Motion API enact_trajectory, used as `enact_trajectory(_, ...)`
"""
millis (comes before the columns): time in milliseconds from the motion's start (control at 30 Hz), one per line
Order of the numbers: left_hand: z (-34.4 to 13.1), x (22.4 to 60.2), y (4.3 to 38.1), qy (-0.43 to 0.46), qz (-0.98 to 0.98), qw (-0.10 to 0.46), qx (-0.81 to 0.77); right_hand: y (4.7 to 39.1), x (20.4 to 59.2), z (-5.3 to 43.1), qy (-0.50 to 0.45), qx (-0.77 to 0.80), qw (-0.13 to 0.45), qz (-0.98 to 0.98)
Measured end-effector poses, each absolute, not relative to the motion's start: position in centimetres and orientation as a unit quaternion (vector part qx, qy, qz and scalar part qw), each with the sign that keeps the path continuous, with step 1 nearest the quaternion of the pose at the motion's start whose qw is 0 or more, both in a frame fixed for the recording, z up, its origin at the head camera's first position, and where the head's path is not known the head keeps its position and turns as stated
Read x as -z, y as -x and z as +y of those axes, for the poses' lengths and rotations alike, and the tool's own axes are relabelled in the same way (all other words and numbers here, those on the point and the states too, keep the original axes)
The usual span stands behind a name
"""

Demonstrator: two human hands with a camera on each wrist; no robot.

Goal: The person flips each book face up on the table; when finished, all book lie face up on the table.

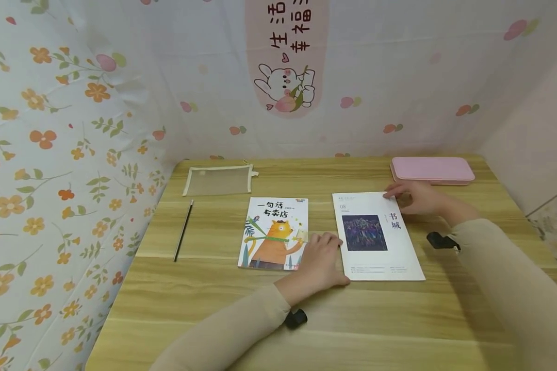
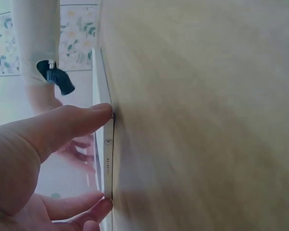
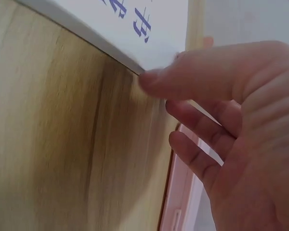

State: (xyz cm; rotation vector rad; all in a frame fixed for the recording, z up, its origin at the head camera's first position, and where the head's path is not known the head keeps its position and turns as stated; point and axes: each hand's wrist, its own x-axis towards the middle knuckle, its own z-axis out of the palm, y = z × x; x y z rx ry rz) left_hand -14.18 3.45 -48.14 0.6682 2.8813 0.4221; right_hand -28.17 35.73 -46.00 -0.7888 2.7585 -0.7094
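A thin white magazine (image 1: 404,260) with a dark square picture on its cover lies flat on the wooden table. My left hand (image 1: 319,262) is at its left edge. In the left wrist view, the thumb and fingertips (image 2: 103,202) touch the spine (image 2: 108,159) at two spots, spread apart. At the far right corner, my right hand (image 1: 415,198) pinches the magazine between thumb and forefinger, the other fingers loosely bent below. Close by the left hand lies a smaller picture book (image 1: 273,242) with an orange cat on the cover, partly overlapped by the hand in the head view.
Behind the right hand lies a pink pencil case (image 1: 431,169), near the table's back edge. A mesh zip pouch (image 1: 219,181) and a dark pencil (image 1: 183,231) lie at the left. Patterned cloth (image 1: 204,93) hangs along the back and left sides.
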Motion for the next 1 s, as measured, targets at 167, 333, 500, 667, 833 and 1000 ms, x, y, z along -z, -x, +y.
enact_trajectory(167, 2.8, 48.1, 14.3, -0.23, 0.957, 0.09, -0.155, 27.7, 46.3, 36.3, 0.29, 0.24, 0.069, 0.924)
enact_trajectory(333, 2.6, 47.8, 14.5, -0.236, 0.954, 0.092, -0.159, 27.3, 46.9, 37.4, 0.292, 0.243, 0.053, 0.924)
enact_trajectory(500, 2.8, 47.5, 14.5, -0.248, 0.952, 0.089, -0.155, 26.8, 47.2, 38.6, 0.255, 0.226, 0.06, 0.938)
enact_trajectory(667, 3.0, 47.5, 14.6, -0.247, 0.953, 0.089, -0.152, 26.5, 47.2, 39.0, 0.238, 0.227, 0.07, 0.942)
enact_trajectory(833, 3.1, 47.5, 14.6, -0.242, 0.955, 0.091, -0.145, 26.4, 47.1, 38.8, 0.23, 0.237, 0.078, 0.941)
enact_trajectory(1000, 2.0, 46.3, 14.8, -0.228, 0.95, 0.101, -0.185, 25.9, 47.3, 38.7, 0.207, 0.25, 0.076, 0.943)
